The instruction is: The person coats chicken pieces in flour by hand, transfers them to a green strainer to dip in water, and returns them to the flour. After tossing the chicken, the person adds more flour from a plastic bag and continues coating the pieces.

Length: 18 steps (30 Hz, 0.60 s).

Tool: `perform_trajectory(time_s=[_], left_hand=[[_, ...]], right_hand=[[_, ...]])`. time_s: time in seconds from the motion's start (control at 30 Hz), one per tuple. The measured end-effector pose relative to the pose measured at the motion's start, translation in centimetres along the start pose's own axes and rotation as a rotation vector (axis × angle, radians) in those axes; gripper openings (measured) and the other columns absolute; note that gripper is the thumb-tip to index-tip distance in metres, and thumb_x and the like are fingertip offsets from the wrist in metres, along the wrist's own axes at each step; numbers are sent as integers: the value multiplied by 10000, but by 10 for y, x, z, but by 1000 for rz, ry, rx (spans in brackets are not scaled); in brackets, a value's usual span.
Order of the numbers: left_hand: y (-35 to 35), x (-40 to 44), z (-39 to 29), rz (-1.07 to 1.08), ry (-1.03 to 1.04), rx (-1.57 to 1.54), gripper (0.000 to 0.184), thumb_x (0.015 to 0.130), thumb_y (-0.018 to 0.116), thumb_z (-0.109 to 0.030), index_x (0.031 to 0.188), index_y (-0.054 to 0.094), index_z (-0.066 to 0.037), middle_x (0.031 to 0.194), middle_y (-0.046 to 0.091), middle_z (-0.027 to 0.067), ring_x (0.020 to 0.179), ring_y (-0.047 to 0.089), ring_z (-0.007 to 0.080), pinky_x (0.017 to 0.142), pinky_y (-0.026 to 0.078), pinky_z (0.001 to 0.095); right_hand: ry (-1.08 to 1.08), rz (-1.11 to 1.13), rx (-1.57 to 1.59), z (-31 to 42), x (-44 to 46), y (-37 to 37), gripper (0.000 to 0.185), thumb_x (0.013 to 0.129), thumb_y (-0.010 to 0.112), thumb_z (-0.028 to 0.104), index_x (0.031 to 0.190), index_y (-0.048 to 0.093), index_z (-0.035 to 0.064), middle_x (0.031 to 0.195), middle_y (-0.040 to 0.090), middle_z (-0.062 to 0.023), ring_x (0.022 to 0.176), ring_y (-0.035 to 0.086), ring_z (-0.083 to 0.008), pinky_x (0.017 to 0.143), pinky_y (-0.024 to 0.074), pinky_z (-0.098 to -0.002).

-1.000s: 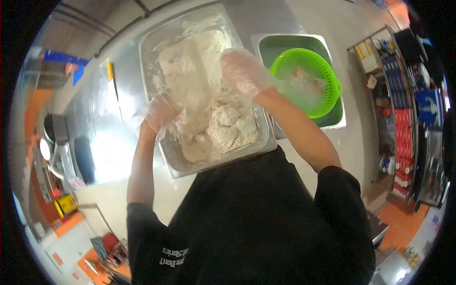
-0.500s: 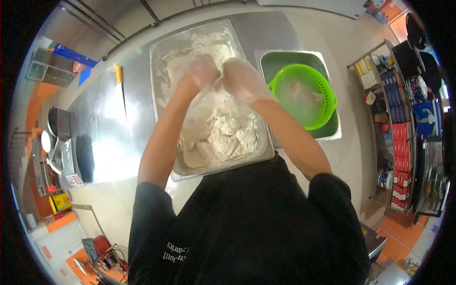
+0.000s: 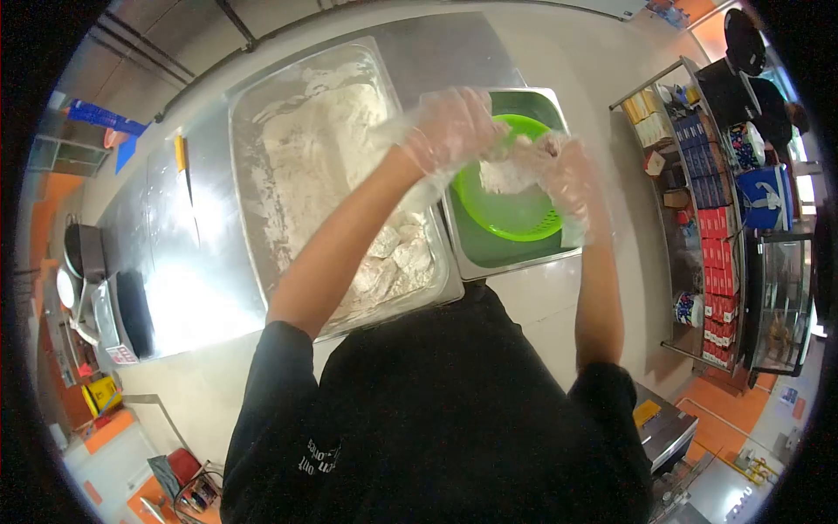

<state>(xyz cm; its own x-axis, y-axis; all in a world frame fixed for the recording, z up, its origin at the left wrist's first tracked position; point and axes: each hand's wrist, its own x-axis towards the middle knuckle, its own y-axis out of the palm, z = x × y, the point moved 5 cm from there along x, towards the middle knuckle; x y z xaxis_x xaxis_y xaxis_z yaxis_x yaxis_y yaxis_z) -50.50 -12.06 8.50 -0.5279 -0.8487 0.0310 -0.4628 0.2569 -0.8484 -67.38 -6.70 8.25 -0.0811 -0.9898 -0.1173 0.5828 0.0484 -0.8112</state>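
Both my hands wear clear plastic gloves dusted with flour. Over the bright green colander [image 3: 548,229], a pale flour-dusted piece of meat [image 3: 511,177] hangs between them. My right hand [image 3: 574,179] is closed on its right end. My left hand [image 3: 449,131] has its fingers pinched at the upper edge of the piece, partly blurred by motion. To the left stands a large metal tray [image 3: 249,196] of white flour [image 3: 301,166]. Several flour-coated meat pieces [image 3: 410,255] lie heaped at its near end, partly behind my left forearm.
The colander sits in a smaller metal pan [image 3: 489,260] right of the tray. A yellow-handled knife [image 3: 181,157] lies on the steel table [image 3: 161,253] at left. Shelving [image 3: 698,175] with boxes stands at right. Dark cookware [image 3: 87,253] sits at the far left.
Both hands have moved right, from above the flour tray to above the green colander, and a pale meat piece now shows between them. The whole view has shifted slightly.
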Motion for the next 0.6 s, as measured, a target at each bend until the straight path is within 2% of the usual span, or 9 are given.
perform_trajectory(time_s=[0.1,0.2,0.27,0.33,0.4,0.47,0.5,0.57,0.6], left_hand=[[61,11,-2,67,74,-1,281,791,529,-287,894,604,-36,838,616,232,779,620,345,680,507,408],[81,-1,-19,55,368,175,326,857,466,-300,773,557,2,718,593,167,665,601,295,656,505,389],[75,-8,-10,20,201,90,318,859,474,-318,842,566,-14,763,602,173,792,612,320,725,505,399],[58,-15,-6,-53,207,212,325,858,486,-340,869,577,-29,786,612,171,823,616,306,738,505,384],[16,-30,6,-59,273,173,106,846,487,-125,889,584,-119,875,595,86,803,604,281,675,517,365],[19,-69,71,-640,607,638,124,886,464,-147,895,586,-127,827,592,88,732,602,250,630,511,340],[-7,-71,79,-260,150,457,152,891,481,-212,942,588,-116,839,605,95,704,603,243,625,509,347],[3,-116,145,84,-201,406,313,863,531,-359,1006,592,-87,870,630,121,682,612,255,635,508,379],[34,-146,197,56,-106,556,421,830,564,-442,1022,594,-69,891,641,138,688,620,272,649,508,403]], right_hand=[[10,-47,-14,-40,-9,19,360,742,687,348,749,620,-6,636,567,-122,607,549,-199,577,439,-359],[-21,-75,-106,-58,-19,36,321,753,653,311,774,621,-7,768,614,-207,694,602,-333,631,463,-416],[-129,-93,-302,-77,-20,49,295,767,629,291,819,624,0,840,617,-217,754,602,-361,665,475,-432],[43,-145,-333,-87,-25,37,231,783,605,231,826,632,5,817,614,-215,790,593,-378,693,471,-441],[115,-151,-383,-84,-31,20,205,797,588,202,853,636,10,825,615,-211,811,590,-382,706,470,-444],[79,-112,-450,-69,-33,1,217,808,579,205,900,636,18,865,619,-206,818,593,-374,705,471,-440],[9,-121,-370,-62,-34,1,222,807,582,209,919,636,25,887,621,-198,833,593,-365,720,469,-432],[-139,-134,-199,-44,-38,8,236,807,590,217,958,637,41,930,624,-183,861,592,-346,749,464,-416],[-250,-125,-230,-22,-41,15,244,809,591,213,987,630,52,954,624,-163,867,591,-328,764,459,-407]])
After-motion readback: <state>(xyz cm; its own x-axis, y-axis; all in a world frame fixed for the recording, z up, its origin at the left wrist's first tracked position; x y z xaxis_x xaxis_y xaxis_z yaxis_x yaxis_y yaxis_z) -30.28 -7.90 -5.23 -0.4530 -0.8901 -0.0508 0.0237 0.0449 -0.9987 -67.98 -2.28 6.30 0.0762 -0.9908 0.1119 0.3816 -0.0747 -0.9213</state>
